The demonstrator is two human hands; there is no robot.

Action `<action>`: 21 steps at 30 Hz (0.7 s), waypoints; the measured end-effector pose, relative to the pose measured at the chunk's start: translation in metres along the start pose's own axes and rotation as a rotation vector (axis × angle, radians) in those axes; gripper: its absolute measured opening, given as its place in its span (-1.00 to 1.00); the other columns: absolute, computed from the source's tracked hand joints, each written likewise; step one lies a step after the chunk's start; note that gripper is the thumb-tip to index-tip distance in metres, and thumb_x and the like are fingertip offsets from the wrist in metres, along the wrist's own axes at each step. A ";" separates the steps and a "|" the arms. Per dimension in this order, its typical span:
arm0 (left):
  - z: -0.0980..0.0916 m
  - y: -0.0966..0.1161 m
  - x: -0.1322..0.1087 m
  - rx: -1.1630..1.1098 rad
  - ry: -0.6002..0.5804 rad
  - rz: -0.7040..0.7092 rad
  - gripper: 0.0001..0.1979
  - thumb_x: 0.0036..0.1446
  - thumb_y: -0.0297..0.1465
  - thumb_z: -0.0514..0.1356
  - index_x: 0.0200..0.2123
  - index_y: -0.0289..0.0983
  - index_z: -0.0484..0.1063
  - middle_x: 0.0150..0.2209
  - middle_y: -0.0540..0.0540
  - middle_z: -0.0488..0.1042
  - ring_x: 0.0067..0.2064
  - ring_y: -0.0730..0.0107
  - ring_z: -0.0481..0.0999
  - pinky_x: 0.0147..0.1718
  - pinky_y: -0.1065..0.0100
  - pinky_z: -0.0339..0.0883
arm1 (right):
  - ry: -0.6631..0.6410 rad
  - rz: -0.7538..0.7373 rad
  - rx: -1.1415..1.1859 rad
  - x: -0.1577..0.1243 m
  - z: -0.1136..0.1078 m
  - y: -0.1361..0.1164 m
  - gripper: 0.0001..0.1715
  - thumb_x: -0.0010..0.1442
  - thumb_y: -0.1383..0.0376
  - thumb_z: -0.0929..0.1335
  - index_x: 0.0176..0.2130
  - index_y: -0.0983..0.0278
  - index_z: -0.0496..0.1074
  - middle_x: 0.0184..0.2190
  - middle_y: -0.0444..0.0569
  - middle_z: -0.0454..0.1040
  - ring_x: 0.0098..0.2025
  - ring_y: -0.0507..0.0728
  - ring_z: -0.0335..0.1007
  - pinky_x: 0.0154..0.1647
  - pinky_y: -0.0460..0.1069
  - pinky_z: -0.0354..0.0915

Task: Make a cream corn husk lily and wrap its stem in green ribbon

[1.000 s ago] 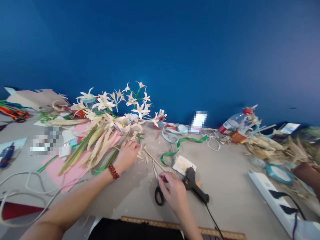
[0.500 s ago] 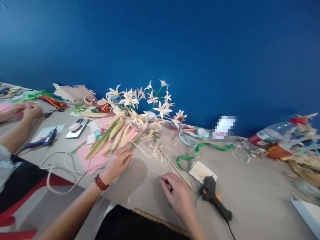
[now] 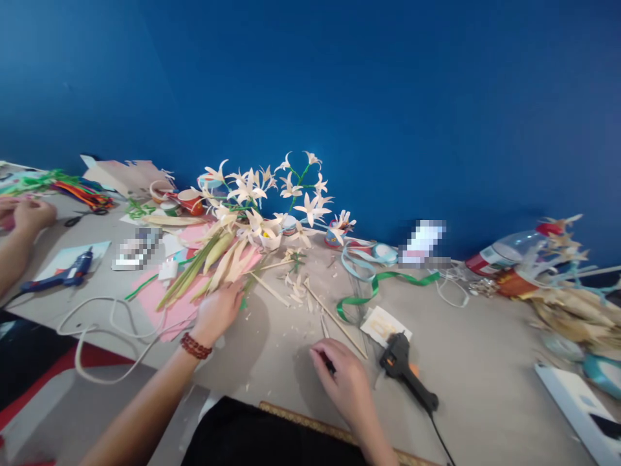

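My left hand (image 3: 218, 314), with a red bead bracelet (image 3: 195, 346) on its wrist, reaches to the lower ends of the pale corn husks (image 3: 228, 265). Its fingers are curled, and a small green bit (image 3: 243, 303) shows at the fingertips; what they grip is hidden. Close to the table's front, my right hand (image 3: 342, 375) is closed around a slim pointed metal tool (image 3: 325, 327) with a dark handle, likely scissors, mostly covered by the fingers. Between the hands and beyond lie cream husk scraps (image 3: 297, 289) and a thin wooden stick (image 3: 337, 320).
Cream husk flowers (image 3: 310, 206) stand by the blue wall. A black glue gun (image 3: 410, 372) rests right of my right hand, near a green ribbon (image 3: 373, 291). White cable (image 3: 77, 349) loops at left, below a blue glue gun (image 3: 72, 272). A co-worker's hand (image 3: 36, 213) is far left.
The view has shifted slightly right. My left hand has moved a little toward the husks, its fingers now partly among them. My right hand stays in about the same place.
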State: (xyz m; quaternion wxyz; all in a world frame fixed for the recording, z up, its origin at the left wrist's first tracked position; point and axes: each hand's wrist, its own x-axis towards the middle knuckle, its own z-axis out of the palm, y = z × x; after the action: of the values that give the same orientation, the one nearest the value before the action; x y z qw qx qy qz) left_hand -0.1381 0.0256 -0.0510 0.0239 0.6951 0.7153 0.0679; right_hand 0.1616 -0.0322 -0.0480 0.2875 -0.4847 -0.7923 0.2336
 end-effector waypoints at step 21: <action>-0.029 -0.019 -0.048 -0.209 0.192 -0.123 -0.84 0.17 -0.31 0.09 -0.42 -0.22 0.37 -0.43 0.01 0.46 -0.41 0.39 0.44 -0.42 0.41 0.17 | -0.174 -0.034 0.092 0.010 0.010 -0.020 -0.81 0.32 0.32 0.26 -0.32 0.23 0.42 -0.38 -0.05 0.50 -0.31 0.12 0.42 -0.27 -0.06 0.25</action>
State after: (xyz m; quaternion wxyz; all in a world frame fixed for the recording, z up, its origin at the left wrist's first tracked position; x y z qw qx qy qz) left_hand -0.1593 -0.0243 -0.0278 0.0319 0.6341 0.7445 0.2066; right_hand 0.1388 -0.0321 -0.0397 0.2435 -0.4353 -0.8109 0.3060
